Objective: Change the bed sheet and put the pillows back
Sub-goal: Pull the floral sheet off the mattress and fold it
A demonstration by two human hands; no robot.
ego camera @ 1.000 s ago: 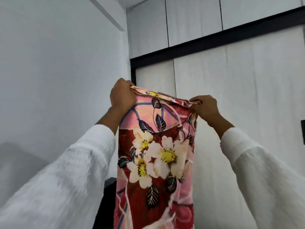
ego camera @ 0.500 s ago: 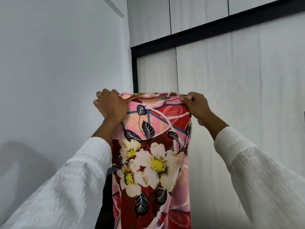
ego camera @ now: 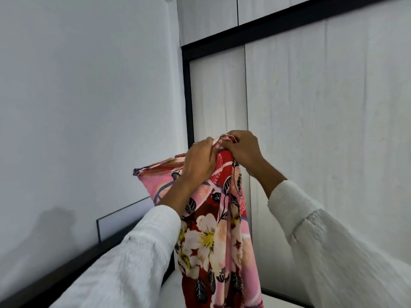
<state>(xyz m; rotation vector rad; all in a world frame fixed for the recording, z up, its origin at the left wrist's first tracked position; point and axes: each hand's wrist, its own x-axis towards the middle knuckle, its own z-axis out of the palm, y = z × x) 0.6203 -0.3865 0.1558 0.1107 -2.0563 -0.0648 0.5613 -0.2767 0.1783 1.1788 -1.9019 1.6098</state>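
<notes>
both hands are gripping the top edge of the floral sheet [ego camera: 213,230], held up in the air in front of the wardrobe doors [ego camera: 322,130]. the left hand [ego camera: 198,162] is curling its fingers round the bunched hem, and the right hand [ego camera: 242,150] is pinching the same hem just beside it, so the two hands are touching at the knuckles. the sheet, pink and red with white flowers and dark leaves, is hanging down between the white sleeves [ego camera: 124,258] toward the bed. one loose corner of the sheet is sticking out to the left of the left hand, against the white wall [ego camera: 89,107]. a dark bed frame edge [ego camera: 55,276] is running along the wall at the lower left, with a pale mattress surface [ego camera: 171,294] showing beneath the hanging cloth.
</notes>
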